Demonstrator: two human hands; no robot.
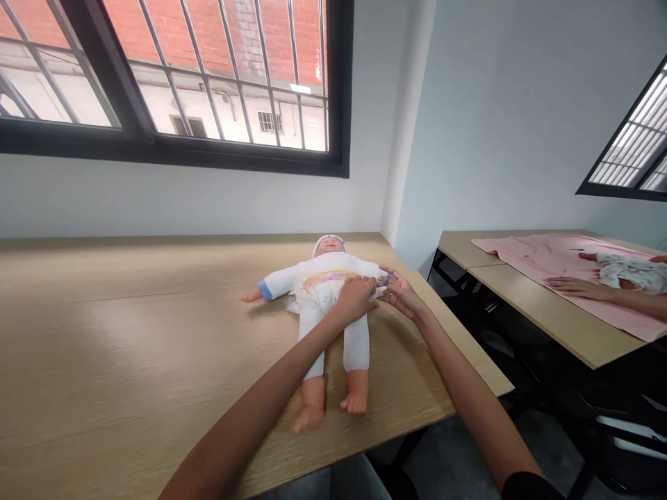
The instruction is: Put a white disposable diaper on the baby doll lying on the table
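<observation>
A baby doll (333, 261) lies on its back on the wooden table, head toward the wall and arms spread. It wears a white top and white leggings with blue cuffs on the sleeves. Around its hips sits a diaper (317, 295) with a coloured print along the waist. My left hand (357, 297) rests over the diaper's right side, fingers bent and close together; what they grip is hidden. Beside it, my right hand (400, 292) is at the doll's right-side sleeve cuff, fingers spread around it. The doll's hand there is mostly covered.
The wooden table (130, 347) reaches to the wall, and its right edge is close to my right forearm. Across a gap, a second table (547, 326) bears a pink cloth (526, 253), another doll (633, 271) and a co-worker's hand (578, 287).
</observation>
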